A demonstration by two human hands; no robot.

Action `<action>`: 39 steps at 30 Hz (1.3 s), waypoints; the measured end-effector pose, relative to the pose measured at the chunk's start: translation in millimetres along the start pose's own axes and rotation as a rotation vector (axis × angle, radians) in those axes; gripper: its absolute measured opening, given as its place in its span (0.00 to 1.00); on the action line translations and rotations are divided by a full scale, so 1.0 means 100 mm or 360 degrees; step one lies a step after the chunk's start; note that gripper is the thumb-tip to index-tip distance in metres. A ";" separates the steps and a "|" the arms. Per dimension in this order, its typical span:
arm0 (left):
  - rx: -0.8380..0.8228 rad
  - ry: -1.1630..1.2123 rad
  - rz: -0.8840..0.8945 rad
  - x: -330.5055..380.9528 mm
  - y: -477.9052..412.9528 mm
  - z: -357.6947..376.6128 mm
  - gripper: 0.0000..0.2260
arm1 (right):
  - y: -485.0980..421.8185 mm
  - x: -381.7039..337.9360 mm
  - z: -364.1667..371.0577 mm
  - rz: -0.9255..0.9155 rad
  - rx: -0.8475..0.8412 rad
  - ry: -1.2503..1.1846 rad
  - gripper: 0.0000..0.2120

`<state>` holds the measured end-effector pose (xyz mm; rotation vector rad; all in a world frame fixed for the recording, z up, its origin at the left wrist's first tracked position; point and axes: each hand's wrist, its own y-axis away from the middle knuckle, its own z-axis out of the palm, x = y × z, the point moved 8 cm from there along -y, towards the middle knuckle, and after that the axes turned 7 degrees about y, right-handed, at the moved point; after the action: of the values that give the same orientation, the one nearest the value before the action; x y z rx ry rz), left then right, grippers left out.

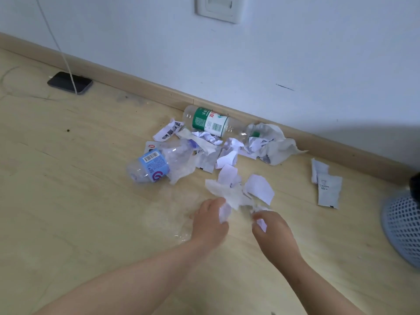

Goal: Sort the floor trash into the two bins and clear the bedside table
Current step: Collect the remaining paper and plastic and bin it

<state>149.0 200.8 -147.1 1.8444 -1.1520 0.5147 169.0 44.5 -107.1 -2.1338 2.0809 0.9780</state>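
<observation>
A heap of trash lies on the wooden floor by the wall. A clear bottle with a green label lies against the skirting board. A crushed bottle with a blue label lies left of it. Torn paper scraps and crumpled tissue lie between and around them. My left hand grips a scrap of white paper at the near edge of the heap. My right hand pinches another small white scrap. A larger tissue piece lies just beyond both hands.
A blue mesh bin shows at the right edge. Two grey sachets lie apart on the right. A dark phone with a white cable lies by the skirting board at far left. A clear plastic film lies near my left hand.
</observation>
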 end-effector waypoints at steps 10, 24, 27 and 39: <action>-0.0579 0.0259 0.0391 1.42 0.00 0.66 0.22 | 0.13 0.75 -0.46 0.0389 0.0210 -0.0407 0.20; -0.0770 0.2312 -0.0008 1.87 0.17 -0.43 0.13 | 0.12 0.33 -1.05 0.0419 -0.0057 -0.2354 0.25; -0.0217 0.1663 -0.0068 1.51 0.12 -0.30 0.05 | 0.18 -0.07 -1.06 0.0141 -0.0356 -0.2320 0.36; 0.0483 -0.0267 0.0415 1.09 -0.48 -0.75 0.17 | -0.06 0.39 -0.56 0.0596 -0.0008 -0.1768 0.13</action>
<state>250.8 217.6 -51.3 2.0352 -1.5075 0.7266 195.5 -13.6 -81.1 -0.7622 1.7872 1.6472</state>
